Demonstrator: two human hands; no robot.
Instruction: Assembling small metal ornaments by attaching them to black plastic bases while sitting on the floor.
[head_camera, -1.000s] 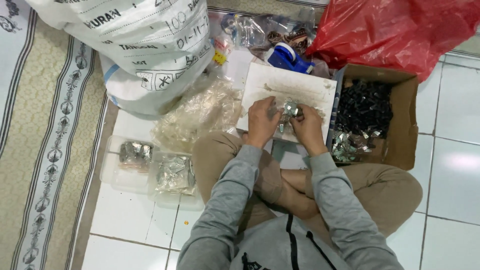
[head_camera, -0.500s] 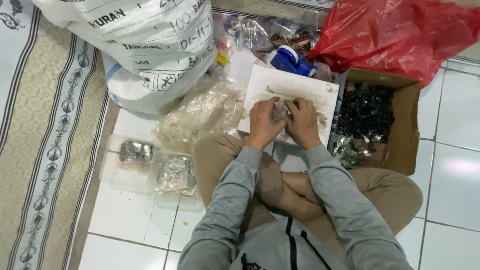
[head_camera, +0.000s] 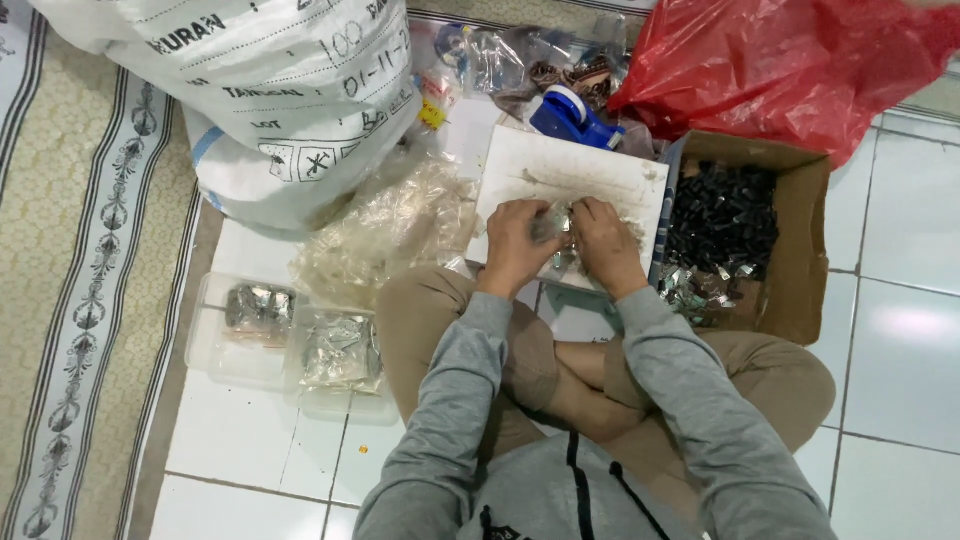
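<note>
I sit cross-legged on a tiled floor in grey sleeves. My left hand (head_camera: 513, 245) and my right hand (head_camera: 605, 243) meet over a white board (head_camera: 590, 170) resting on my knees. Both pinch a small clear plastic packet (head_camera: 551, 222) with dark contents between them. A few small silvery packets lie on the board under my hands. To the right stands an open cardboard box (head_camera: 800, 250) holding several small black parts and silvery packets.
A big white printed sack (head_camera: 270, 90) leans at the upper left. Crumpled clear bags (head_camera: 385, 235) lie beside it. Two clear trays (head_camera: 260, 315) with packets sit left of my knee. A red plastic bag (head_camera: 790, 65), a blue tape dispenser (head_camera: 575, 115) and a patterned rug (head_camera: 80, 300) surround me.
My hands shifted slightly up the board and closer together, still working the small packet. Nothing else moved.
</note>
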